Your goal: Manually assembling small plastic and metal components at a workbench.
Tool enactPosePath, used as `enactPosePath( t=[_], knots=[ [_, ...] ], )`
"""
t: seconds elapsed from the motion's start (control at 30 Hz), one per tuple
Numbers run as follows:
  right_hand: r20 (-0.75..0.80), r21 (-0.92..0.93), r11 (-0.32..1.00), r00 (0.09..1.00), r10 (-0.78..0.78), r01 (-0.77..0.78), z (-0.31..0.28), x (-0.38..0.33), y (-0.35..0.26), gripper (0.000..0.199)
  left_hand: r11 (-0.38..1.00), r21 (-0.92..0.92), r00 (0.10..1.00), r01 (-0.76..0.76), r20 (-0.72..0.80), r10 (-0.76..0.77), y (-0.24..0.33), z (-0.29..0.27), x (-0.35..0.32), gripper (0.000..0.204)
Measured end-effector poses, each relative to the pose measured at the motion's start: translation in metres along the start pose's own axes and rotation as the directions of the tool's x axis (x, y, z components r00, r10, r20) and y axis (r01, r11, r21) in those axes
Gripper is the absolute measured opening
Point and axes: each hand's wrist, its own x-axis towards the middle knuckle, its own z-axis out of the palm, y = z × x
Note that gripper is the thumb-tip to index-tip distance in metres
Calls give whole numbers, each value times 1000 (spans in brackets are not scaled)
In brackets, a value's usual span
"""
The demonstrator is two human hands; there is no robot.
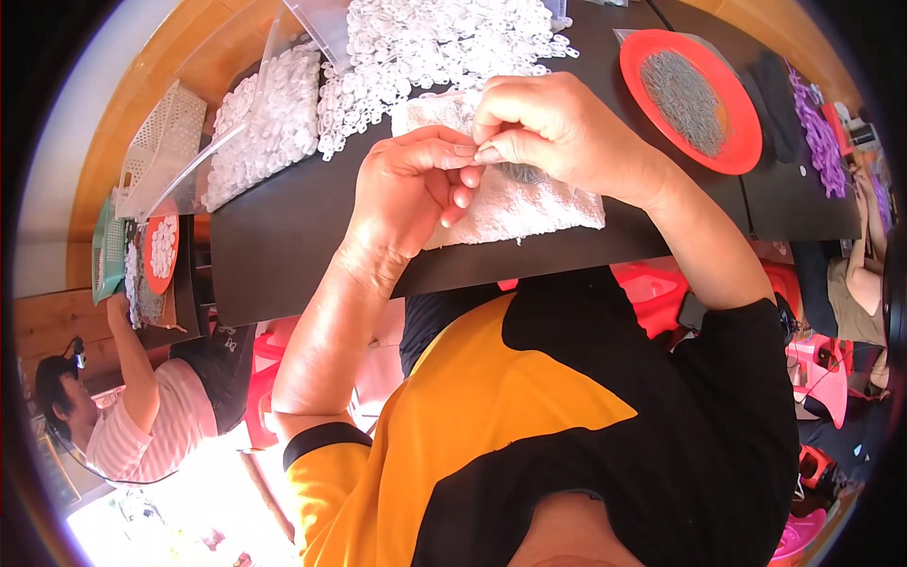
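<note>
Both hands meet at the fingertips above a white towel (pixel 557 210) on the dark table. My left hand (pixel 402 189) is closed in a pinch, its thumb and forefinger touching the right fingertips. My right hand (pixel 557 128) pinches from above, thumb against forefinger. Whatever sits between the fingertips is too small and hidden to make out. Under the right hand, a small heap of grey metal pieces (pixel 521 173) rests on the towel. Just beyond the hands spreads a large pile of small white plastic pieces (pixel 425 42), shaped like loops.
A red plate (pixel 746 142) of thin grey metal pieces stands at the right. At the left are a clear bag of white pieces (pixel 274 128) and a white perforated basket (pixel 161 137). Purple chain-like strips (pixel 820 142) lie far right. Another person (pixel 161 406) sits at the left.
</note>
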Motion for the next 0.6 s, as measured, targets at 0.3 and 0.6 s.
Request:
enactPosePath(
  t=[0.3,0.6],
  knots=[
    [-40,277,951,987,152,-136,1,9,22,3,984,173,995,-43,-82,58,18,3,19,15],
    [-148,579,746,858,492,-328,-4,5,58,3,-4,998,918,-59,56,393,27,-3,94,24]
  ],
)
